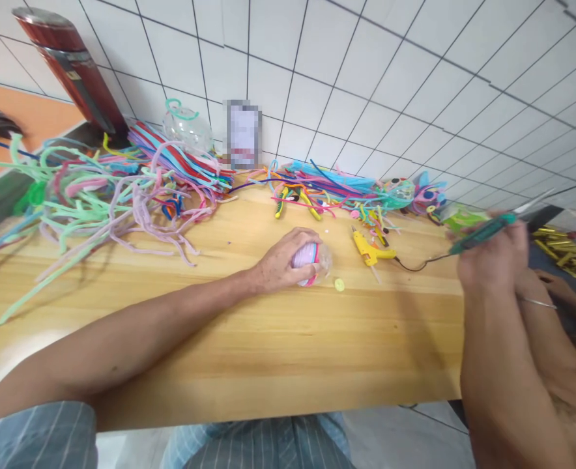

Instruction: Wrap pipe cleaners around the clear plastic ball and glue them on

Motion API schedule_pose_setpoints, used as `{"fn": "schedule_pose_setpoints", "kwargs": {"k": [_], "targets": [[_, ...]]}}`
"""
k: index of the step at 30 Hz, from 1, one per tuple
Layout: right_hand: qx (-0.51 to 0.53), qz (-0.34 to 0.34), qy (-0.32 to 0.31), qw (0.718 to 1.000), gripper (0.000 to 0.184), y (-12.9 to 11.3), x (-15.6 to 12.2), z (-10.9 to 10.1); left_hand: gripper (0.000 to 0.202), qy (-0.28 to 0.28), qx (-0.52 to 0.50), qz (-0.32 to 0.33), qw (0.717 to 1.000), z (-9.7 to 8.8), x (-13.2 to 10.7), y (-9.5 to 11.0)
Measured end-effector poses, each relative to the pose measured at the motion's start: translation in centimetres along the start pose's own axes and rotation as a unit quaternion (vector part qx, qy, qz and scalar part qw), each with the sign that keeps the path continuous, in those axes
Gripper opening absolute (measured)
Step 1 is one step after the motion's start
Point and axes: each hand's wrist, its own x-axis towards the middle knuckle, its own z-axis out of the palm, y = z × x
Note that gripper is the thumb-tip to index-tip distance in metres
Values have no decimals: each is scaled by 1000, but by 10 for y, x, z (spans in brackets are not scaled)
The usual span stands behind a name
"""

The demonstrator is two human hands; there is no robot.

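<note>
My left hand (pixel 290 260) is wrapped over a small clear plastic ball (pixel 325 262) partly covered in lilac, blue and pink pipe cleaners, resting on the table. Beside it lies a small yellow-green disc (pixel 339 284). Off to the right, my right hand (pixel 493 251) is raised and closed around a teal-handled tool (pixel 483 234). Its pale, pointed tip (pixel 536 203) aims up and right; blur hides its exact kind. Between my hands, a yellow glue gun (pixel 370 249) lies on the wood with its glue stick sticking out.
Loose pipe cleaners (pixel 87 195) spread over the table's left side. More bundles (pixel 331 179), yellow-handled pliers (pixel 310 203) and a blurred-out upright panel (pixel 244 135) line the tiled wall. A red thermos (pixel 70 68) stands back left. At right is another person's arm (pixel 545 326).
</note>
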Motion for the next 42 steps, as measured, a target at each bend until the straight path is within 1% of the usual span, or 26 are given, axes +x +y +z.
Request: {"fn": "schedule_pose_setpoints", "kwargs": {"k": [2,4,5,6,8,10,11,13,15,16,17,20,22,23,25,26,28,30,31,32,34,35,36,38,40,42], "targets": [[71,77,-87,991,29,-4,-36,18,45,-3,3,-4,1000,-1,0,0],[130,142,-151,970,50,-7,-71,36,44,-5,5,-6,1000,-1,0,0],[180,181,-181,950,58,-10,-87,43,44,-5,5,-7,1000,-1,0,0],[211,210,-205,933,60,-14,-99,49,43,-5,5,-7,1000,-1,0,-1],[225,226,-238,917,56,-23,-118,58,43,-4,5,-6,1000,-1,-1,-1],[195,220,-276,915,47,-33,-129,62,43,-2,8,-4,1000,-1,0,-1],[172,210,-292,917,46,-38,-132,63,43,-3,10,-3,1000,-1,0,-1],[129,184,-311,924,58,-47,-137,63,44,-8,13,-4,1000,-2,0,0],[99,164,-308,932,73,-52,-139,62,44,-15,12,-4,1000,-3,1,1],[94,160,-304,934,76,-52,-139,61,44,-16,11,-4,1000,-3,1,1],[95,160,-300,936,74,-49,-138,60,44,-17,11,-5,1000,-4,1,2],[68,133,-294,944,52,-28,-134,49,43,-18,13,-7,1000,-4,2,4],[-48,66,-279,957,44,-8,-133,35,43,-20,11,-6,1000,-5,3,6],[-140,39,-294,945,40,1,-135,25,43,-21,10,-6,1000,-5,3,6],[-292,-4,-345,892,32,14,-140,6,43,-23,10,-5,1000,-5,3,6],[-332,-23,-372,867,30,17,-142,-4,43,-23,9,-3,1000,-5,3,6],[-353,-57,-424,832,28,20,-146,-20,42,-19,8,4,1000,-4,3,5],[-341,-96,-451,819,27,22,-143,-29,42,-14,9,8,1000,-4,2,4],[-342,-118,-445,819,29,24,-138,-29,42,-14,11,6,1000,-4,1,4],[-353,-143,-420,824,31,28,-131,-27,42,-14,14,4,1000,-4,1,4],[-407,-185,-337,828,36,38,-113,-16,43,-16,18,3,1000,-5,0,3],[-442,-198,-307,819,41,45,-103,-7,43,-16,19,6,1000,-5,0,3],[-469,-205,-300,805,45,51,-93,2,44,-15,21,9,1000,-6,0,3],[-498,-199,-335,775,50,61,-77,19,44,-18,25,8,999,-7,0,4],[-504,-196,-348,766,49,68,-67,31,45,-22,26,2,999,-8,0,5],[-503,-193,-349,767,48,73,-62,35,46,-23,24,2,999,-8,0,5]]}}
